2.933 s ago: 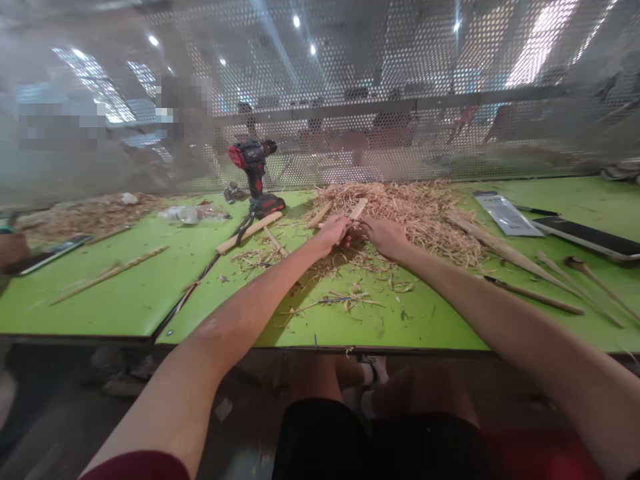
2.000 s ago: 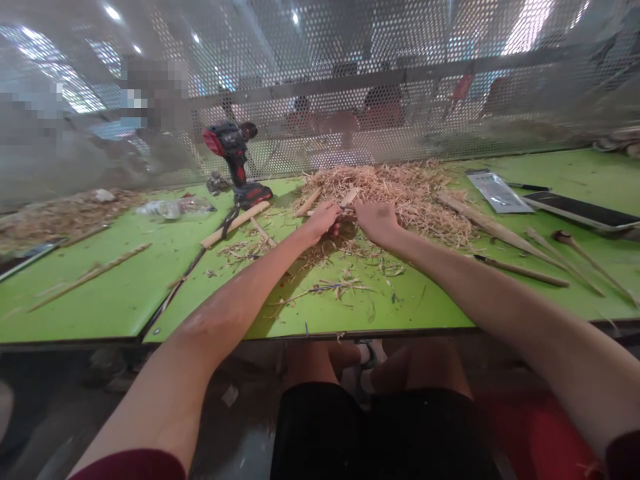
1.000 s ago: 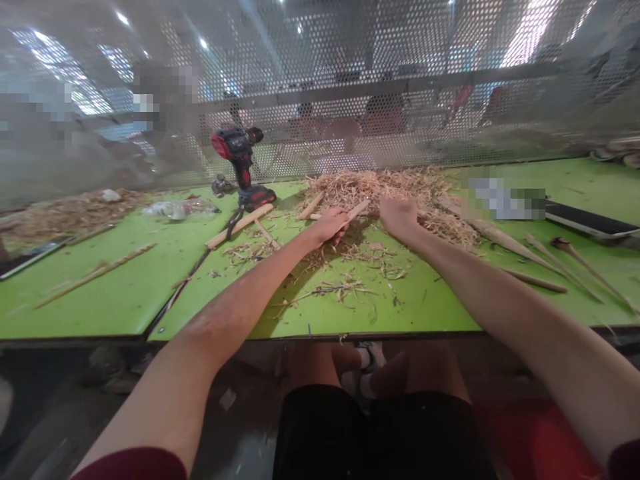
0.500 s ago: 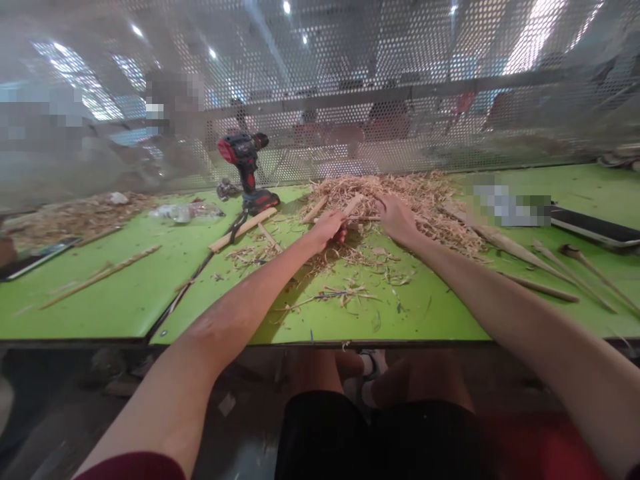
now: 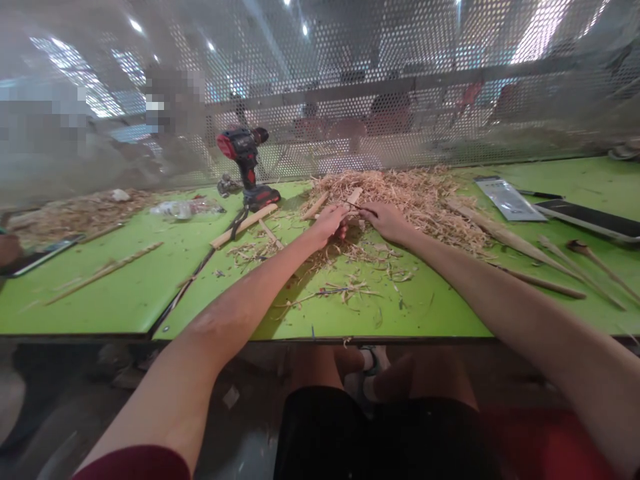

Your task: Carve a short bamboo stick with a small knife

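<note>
My left hand [image 5: 330, 223] is closed round a pale wooden strip [image 5: 355, 195], whose flat end sticks out beyond the fingers. Close by on the right, my right hand [image 5: 386, 220] has its fingers pressed together at one end of a thin dark piece [image 5: 352, 205]. That piece crosses the strip near my left fingertips; whether it is a blade or a stick I cannot make out. Curly wood shavings [image 5: 400, 185] are heaped behind both hands, and looser ones [image 5: 345, 291] lie in front of them on the green table [image 5: 435, 313].
A cordless drill [image 5: 246, 167] stands at the back left by a wooden stick [image 5: 245, 227]. Several tapered wooden pieces [image 5: 515, 240] lie right, near a phone [image 5: 590, 220] and a clear packet [image 5: 510, 198]. A perforated screen [image 5: 325, 100] rises behind. Another person's hand [image 5: 9, 250] shows far left.
My right hand has moved slightly left and down, towards my left hand, and the thin dark piece now shows between them. My left hand has stayed almost where it was.
</note>
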A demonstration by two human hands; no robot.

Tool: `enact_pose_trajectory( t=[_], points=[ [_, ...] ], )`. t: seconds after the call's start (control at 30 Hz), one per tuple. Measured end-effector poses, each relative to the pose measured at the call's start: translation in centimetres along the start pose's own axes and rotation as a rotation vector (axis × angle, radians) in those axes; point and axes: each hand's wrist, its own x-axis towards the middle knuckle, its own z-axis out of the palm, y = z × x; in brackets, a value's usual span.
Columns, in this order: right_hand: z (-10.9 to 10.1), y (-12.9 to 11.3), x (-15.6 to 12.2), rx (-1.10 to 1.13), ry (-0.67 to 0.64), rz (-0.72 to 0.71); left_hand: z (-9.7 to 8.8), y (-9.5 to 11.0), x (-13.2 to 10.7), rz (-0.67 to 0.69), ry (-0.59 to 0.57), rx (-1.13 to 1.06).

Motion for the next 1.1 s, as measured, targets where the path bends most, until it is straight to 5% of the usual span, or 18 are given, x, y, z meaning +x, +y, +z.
enact_pose_trajectory(
  t=[0.93,1.1],
  points=[
    [-0.7,-0.3,-0.6,0.019,0.161,0.315,-0.4,-0.2,0.2,0.011,-0.026,0.101],
    [-0.5,0.1,-0.4,0.106,0.093,0.163,-0.3,-0.2,0.2,0.011,0.005,0.080]
  ],
)
